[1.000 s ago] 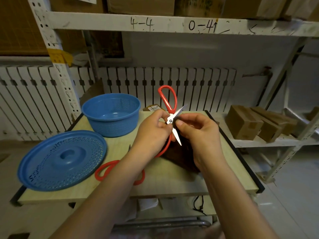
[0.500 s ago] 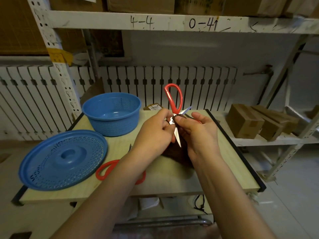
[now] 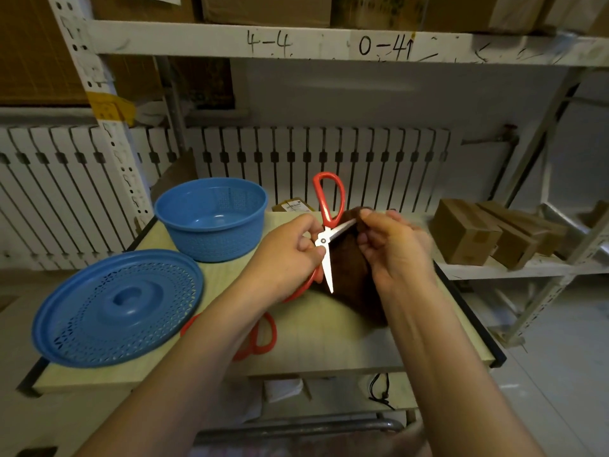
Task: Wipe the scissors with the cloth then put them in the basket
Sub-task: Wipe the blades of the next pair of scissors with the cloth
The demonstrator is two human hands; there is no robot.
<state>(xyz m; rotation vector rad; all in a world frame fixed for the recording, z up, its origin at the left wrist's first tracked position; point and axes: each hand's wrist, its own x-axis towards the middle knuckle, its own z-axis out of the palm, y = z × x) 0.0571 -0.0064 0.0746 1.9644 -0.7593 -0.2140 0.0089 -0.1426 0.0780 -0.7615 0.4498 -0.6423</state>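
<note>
Red-handled scissors (image 3: 327, 206) are held above the table with the blades spread apart. My left hand (image 3: 290, 255) grips them near the pivot and the lower handle. My right hand (image 3: 392, 249) holds a dark brown cloth (image 3: 349, 268) and pinches it over the upper blade near its tip. The cloth hangs down to the tabletop. The blue basket (image 3: 211, 219) stands open at the back left of the table. A second pair of red scissors (image 3: 260, 334) lies on the table, partly hidden under my left forearm.
The blue perforated basket lid (image 3: 118, 308) lies at the table's front left. Cardboard boxes (image 3: 468, 232) sit on a shelf to the right. A white slatted panel (image 3: 329, 159) runs behind the wooden table (image 3: 329, 341). A small box (image 3: 290, 204) sits at the table's back edge.
My right hand has slid the cloth outward along the upper blade, up and to the right. The scissors have risen slightly. The cloth now shows more between my hands.
</note>
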